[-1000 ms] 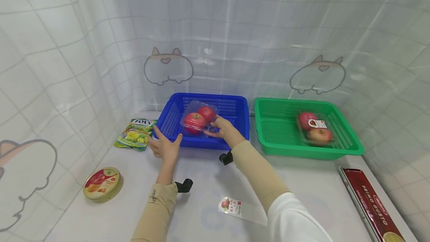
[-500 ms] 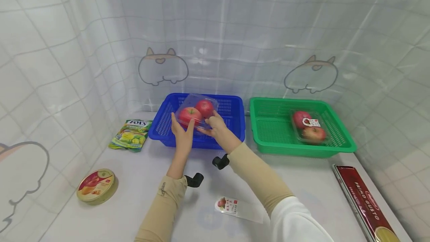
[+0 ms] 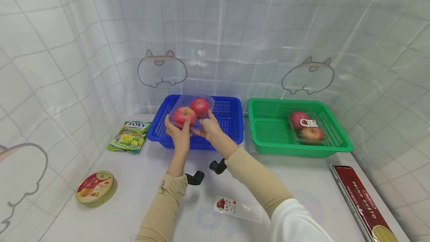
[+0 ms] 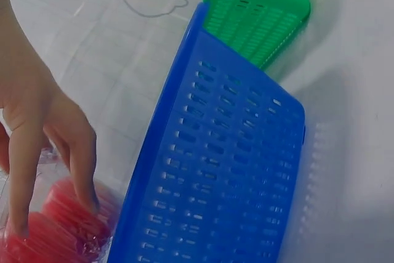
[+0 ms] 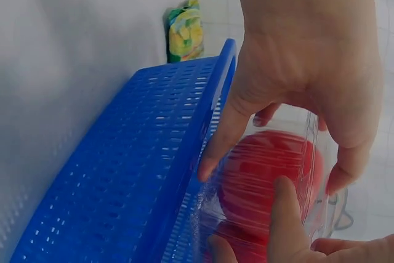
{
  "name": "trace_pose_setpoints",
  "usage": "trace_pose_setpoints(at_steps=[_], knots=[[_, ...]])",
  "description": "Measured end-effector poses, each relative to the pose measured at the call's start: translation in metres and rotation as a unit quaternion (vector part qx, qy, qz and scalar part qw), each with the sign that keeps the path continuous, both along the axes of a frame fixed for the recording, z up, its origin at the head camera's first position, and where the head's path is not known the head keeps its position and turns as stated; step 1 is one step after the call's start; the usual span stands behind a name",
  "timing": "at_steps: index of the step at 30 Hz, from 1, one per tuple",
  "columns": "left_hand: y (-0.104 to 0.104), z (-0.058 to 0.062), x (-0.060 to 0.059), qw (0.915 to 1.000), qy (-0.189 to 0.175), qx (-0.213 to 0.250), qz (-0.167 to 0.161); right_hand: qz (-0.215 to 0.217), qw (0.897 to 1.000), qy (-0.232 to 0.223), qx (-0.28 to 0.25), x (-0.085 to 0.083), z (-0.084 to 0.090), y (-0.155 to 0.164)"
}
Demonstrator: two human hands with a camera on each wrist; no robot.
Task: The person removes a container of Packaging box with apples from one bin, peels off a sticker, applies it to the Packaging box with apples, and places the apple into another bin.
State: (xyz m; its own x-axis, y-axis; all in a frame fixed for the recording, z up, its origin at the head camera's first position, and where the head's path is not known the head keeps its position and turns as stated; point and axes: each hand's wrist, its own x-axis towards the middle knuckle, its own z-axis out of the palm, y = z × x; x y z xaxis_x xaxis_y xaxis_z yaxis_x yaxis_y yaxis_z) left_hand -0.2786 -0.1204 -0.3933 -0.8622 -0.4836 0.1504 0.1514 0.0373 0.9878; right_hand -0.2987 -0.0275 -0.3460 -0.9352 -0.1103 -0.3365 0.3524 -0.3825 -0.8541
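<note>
Both hands hold a clear plastic pack of two red apples (image 3: 191, 111) above the front of the blue basket (image 3: 228, 122). My left hand (image 3: 178, 132) grips the pack's left end, fingers on the wrap (image 4: 61, 220). My right hand (image 3: 208, 126) grips its right end, thumb and fingers curled round the clear shell (image 5: 271, 183). The blue basket (image 4: 228, 170) (image 5: 123, 177) fills both wrist views. A second apple pack (image 3: 307, 128) with a label lies in the green basket (image 3: 268, 137) to the right.
A green and yellow candy bag (image 3: 129, 136) lies left of the blue basket, and a round tin (image 3: 95, 183) nearer the front left. A printed label strip (image 3: 236, 208) lies on the white table, a long red pasta box (image 3: 362, 201) at the right. Curtain walls enclose the table.
My left hand moved from the basket's front rim up to the apple pack. Both hands have lifted the pack up and slightly left, out of the blue basket.
</note>
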Motion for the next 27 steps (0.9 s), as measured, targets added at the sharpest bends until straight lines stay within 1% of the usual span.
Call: trace_pose_setpoints(at_steps=[2, 5, 7, 10, 14, 20, 27], knots=[[0.001, -0.002, 0.0, 0.9998, 0.009, 0.002, 0.02, 0.013, 1.0, 0.004, 0.018, 0.002, -0.001, 0.0], [0.001, -0.004, 0.001, 0.9989, 0.022, 0.006, 0.041, 0.037, 0.997, 0.011, 0.06, 0.005, -0.001, 0.002], [0.001, -0.005, 0.002, 0.9984, 0.03, 0.01, 0.047, 0.05, 0.995, 0.017, 0.082, 0.007, -0.001, 0.004], [0.0, -0.003, 0.004, 0.9981, 0.035, 0.02, 0.047, 0.064, 0.992, 0.03, 0.107, 0.01, 0.0, 0.007], [-0.002, 0.001, 0.007, 0.998, 0.029, 0.045, 0.033, 0.077, 0.987, 0.054, 0.128, 0.011, -0.001, 0.013], [-0.007, 0.007, 0.01, 0.9964, 0.005, 0.084, -0.005, 0.063, 0.985, 0.094, 0.133, 0.007, -0.002, 0.034], [-0.015, 0.008, 0.016, 0.9958, -0.018, 0.083, -0.036, 0.053, 0.981, 0.103, 0.155, -0.007, 0.0, 0.061]])
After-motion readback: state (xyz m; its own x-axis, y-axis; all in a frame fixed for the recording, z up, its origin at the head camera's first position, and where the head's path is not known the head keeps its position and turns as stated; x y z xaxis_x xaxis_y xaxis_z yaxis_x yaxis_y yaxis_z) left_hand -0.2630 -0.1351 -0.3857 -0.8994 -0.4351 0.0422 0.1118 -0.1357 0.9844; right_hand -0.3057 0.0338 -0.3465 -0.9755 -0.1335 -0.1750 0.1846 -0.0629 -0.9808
